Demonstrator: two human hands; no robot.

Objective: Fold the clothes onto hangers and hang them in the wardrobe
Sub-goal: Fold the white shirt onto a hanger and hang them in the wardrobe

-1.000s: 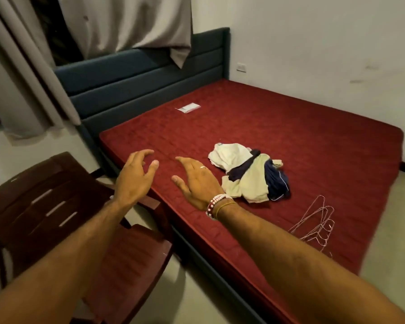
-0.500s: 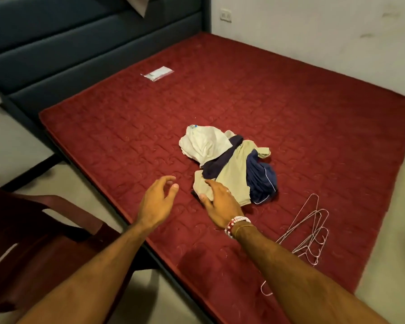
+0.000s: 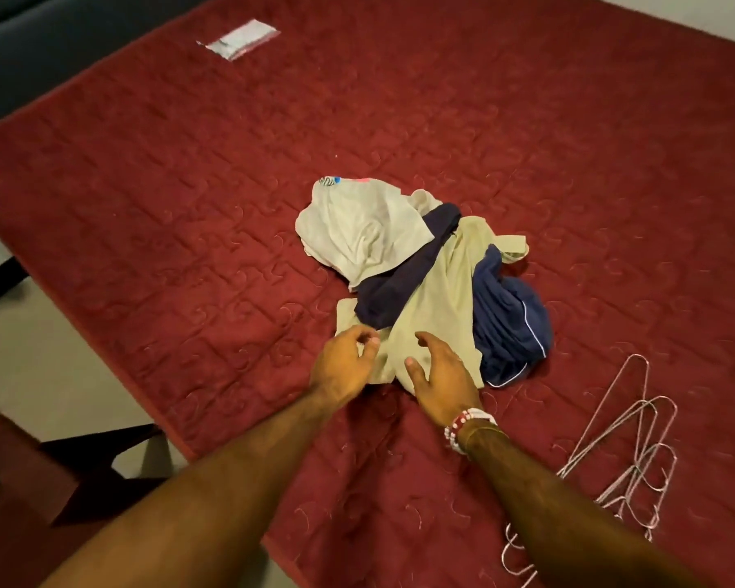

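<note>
Low left, off the mattress's [image 3: 153, 197] front edge: a dark wooden chair [image 3: 13, 490]. Near the far left corner, a flat clear packet [image 3: 238, 44].

Mid-mattress, closer to the front edge: a heap of clothes [image 3: 425, 265], long axis slanting from far left to near right. White garment [image 3: 357, 231] at the far-left end, beige garment [image 3: 438, 303] through the middle with its hem toward the front edge, navy garment [image 3: 510, 324] on the right.

Left hand [image 3: 342, 369] at the hem's left corner, palm down, fingers curled; cannot tell whether pinching cloth. Right hand [image 3: 442, 373] just beside it over the hem, fingers spread, thumb out, beaded bracelet [image 3: 463, 426] at the wrist.

Right of the heap and apart from it, wire hangers [image 3: 631, 456] in a loose stack.
</note>
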